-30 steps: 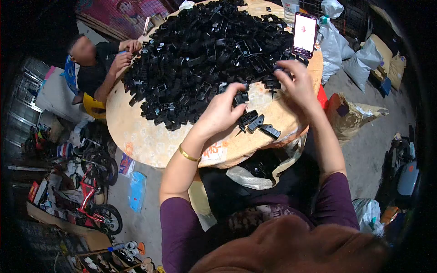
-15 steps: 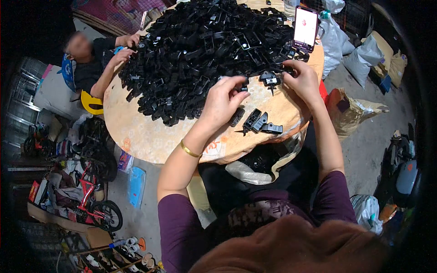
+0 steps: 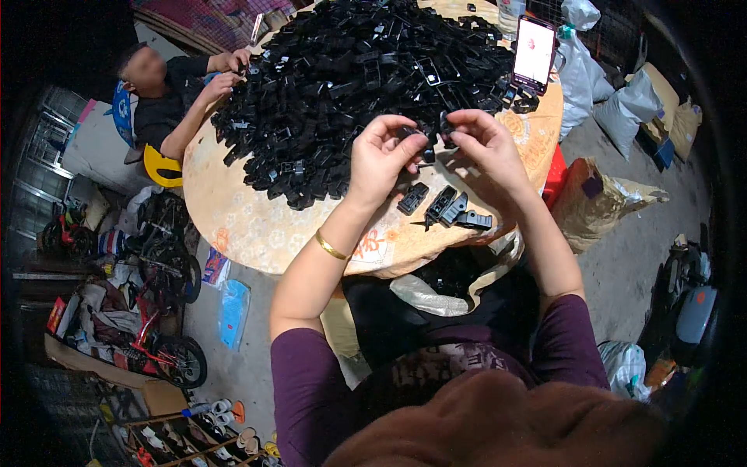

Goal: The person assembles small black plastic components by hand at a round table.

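A big heap of black plastic parts (image 3: 342, 86) covers the far side of the round table (image 3: 233, 233). Close to the heap's near edge, my left hand (image 3: 377, 159) pinches a small black plastic part (image 3: 408, 133), mostly covered by the fingers. Facing it from the right, my right hand (image 3: 489, 152) grips another small black plastic part (image 3: 446, 127) between thumb and fingertips. The two held pieces are a short gap apart. Between my forearms, several black plastic pieces (image 3: 443, 205) lie near the table's front edge, with one separate piece (image 3: 412, 198) to their left.
A lit phone (image 3: 534, 53) stands upright at the far right of the table. Across the left side, another person's hands (image 3: 229, 70) touch the heap. White sacks (image 3: 622, 109) and a beige sack (image 3: 587, 202) stand right of the table. An open bag (image 3: 428, 296) hangs below its front edge.
My right hand has moved left from beside the phone, toward my left hand, and now holds a black part. The black part that lay near its fingers no longer shows there.
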Action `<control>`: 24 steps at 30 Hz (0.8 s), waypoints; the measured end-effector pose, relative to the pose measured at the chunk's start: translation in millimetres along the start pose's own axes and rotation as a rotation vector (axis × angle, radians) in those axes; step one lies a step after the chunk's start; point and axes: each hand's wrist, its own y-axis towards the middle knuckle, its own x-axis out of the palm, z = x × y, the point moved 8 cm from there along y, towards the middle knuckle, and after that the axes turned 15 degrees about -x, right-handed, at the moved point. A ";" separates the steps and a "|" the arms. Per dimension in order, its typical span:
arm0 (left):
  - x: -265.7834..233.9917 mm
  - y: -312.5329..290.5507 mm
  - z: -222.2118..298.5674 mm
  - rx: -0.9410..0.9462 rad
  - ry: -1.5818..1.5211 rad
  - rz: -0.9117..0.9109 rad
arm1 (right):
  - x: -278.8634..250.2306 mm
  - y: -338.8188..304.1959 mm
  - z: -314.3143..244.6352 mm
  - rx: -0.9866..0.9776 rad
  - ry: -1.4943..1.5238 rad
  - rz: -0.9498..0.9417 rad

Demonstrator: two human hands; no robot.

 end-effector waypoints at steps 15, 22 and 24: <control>4.7 3.6 -16.7 -0.220 -0.051 -0.145 | 2.7 -6.4 -10.9 0.005 -0.059 0.006; 12.0 -7.5 5.9 0.056 0.515 -0.037 | 3.9 -2.9 -18.9 -0.091 -0.171 -0.128; 17.7 -9.3 0.7 -0.066 0.580 -0.102 | 3.6 -2.9 -20.8 -0.120 -0.193 -0.144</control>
